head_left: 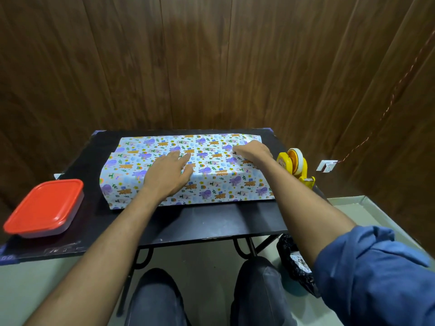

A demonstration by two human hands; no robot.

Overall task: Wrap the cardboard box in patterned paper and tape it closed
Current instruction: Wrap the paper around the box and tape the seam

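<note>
The box is fully covered by patterned paper (221,182) with purple and orange cartoon figures, lying in the middle of the black table (211,222). No cardboard shows. My left hand (169,175) lies flat, fingers spread, pressing the near flap of paper down on the box's top. My right hand (253,151) is curled at the top's right end, its fingertips pinching the paper's edge where the flaps overlap. More paper (188,140) lies flat behind the box. A yellow tape dispenser (296,165) with a white roll stands just right of the box.
A container with a red lid (44,208) sits at the table's near left corner. A wood-panelled wall rises right behind the table. A black bag (294,264) lies on the floor at the right, beside my knees.
</note>
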